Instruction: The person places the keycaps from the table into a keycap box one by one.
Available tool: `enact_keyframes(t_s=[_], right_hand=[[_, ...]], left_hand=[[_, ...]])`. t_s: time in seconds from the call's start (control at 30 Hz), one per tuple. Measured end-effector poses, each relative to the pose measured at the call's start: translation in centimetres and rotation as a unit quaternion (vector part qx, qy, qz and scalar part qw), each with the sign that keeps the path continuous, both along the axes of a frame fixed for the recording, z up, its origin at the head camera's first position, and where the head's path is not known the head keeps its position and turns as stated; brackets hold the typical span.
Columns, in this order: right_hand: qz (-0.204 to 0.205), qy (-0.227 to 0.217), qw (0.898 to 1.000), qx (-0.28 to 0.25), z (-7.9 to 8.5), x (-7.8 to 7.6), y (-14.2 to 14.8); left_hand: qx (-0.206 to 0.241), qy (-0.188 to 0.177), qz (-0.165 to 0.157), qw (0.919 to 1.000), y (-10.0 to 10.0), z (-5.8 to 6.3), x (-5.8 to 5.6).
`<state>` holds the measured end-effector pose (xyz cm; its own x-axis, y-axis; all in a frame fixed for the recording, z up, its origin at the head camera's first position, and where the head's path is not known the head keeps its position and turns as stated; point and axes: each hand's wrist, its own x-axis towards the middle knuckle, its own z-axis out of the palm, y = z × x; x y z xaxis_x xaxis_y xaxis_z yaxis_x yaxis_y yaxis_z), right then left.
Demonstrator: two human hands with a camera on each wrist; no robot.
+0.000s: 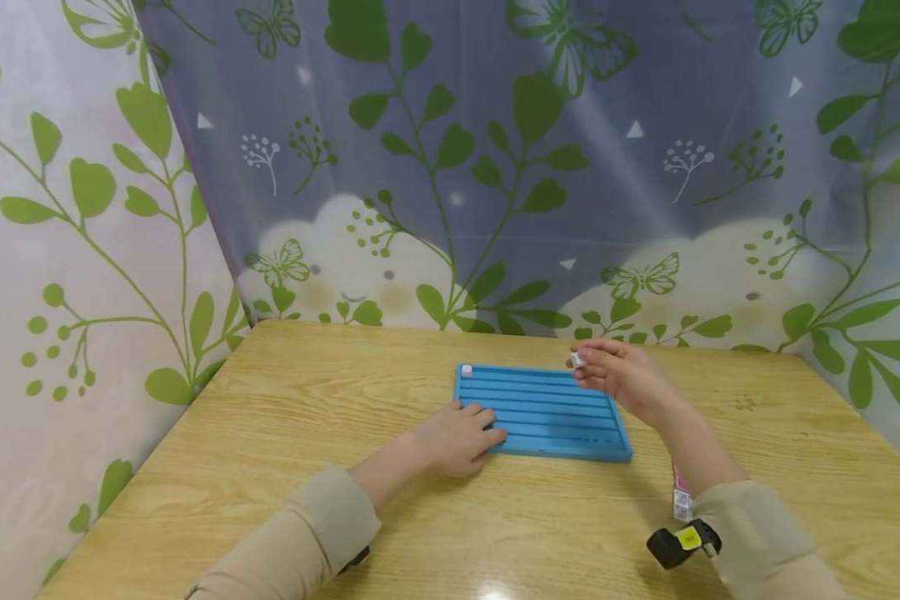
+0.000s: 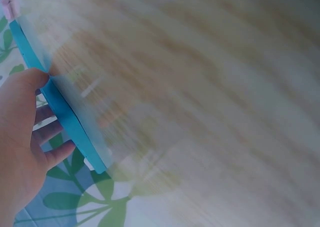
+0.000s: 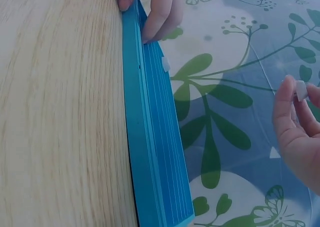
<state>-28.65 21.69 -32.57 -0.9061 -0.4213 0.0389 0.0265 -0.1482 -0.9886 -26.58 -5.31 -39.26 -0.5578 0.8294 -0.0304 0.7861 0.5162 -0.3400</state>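
A blue tray (image 1: 543,454) with long parallel grooves lies on the table. The left hand (image 1: 457,437) holds its front edge near the left end; in the right wrist view the thumb is outside the front wall and the fingers (image 3: 159,14) reach inside. One small white cube (image 1: 467,371) sits in the tray's far left corner. Above the far right part of the tray, the right hand (image 1: 622,379) pinches another small white cube (image 3: 301,90) between thumb and fingers. Any marking on the cubes is too small to read.
The wooden table (image 1: 307,392) runs back to a leaf-patterned cloth (image 1: 450,167). A pink and white strip (image 1: 682,500) is partly hidden by the right forearm. Beside the right sleeve is a black device with a yellow label (image 1: 687,538).
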Motion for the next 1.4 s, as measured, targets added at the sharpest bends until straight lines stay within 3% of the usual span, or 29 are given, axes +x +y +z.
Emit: enact_keyframes(t_s=[0.27, 0.77, 0.97, 1.07, 1.2, 1.4], right_hand=[[-0.002, -0.016, 1.0, -0.005, 0.0, 0.0, -0.6], [-0.001, 0.003, 1.0, 0.025, -0.7, -0.4, -1.4], [-0.021, 0.018, 0.998, 0.059, -0.8, -0.7, -2.0], [-0.035, 0.052, 0.991, 0.121, -1.1, -1.0, -2.2], [-0.055, 0.116, 0.969, 0.211, -1.6, -1.2, -2.8], [-0.067, 0.166, 0.945, 0.274, -1.9, -1.5, -3.9]], left_hand=[[-0.001, -0.006, 0.006, 1.0, 0.1, 0.0, 0.0], [0.001, -0.003, 0.006, 1.0, 0.0, -0.1, -0.1], [0.004, -0.001, 0.003, 1.0, 0.0, -0.1, -0.1], [0.005, 0.001, 0.001, 1.0, 0.0, -0.1, -0.1], [0.005, 0.003, 0.0, 1.0, 0.0, -0.1, -0.2], [0.002, 0.003, 0.002, 1.0, 0.0, -0.1, -0.1]])
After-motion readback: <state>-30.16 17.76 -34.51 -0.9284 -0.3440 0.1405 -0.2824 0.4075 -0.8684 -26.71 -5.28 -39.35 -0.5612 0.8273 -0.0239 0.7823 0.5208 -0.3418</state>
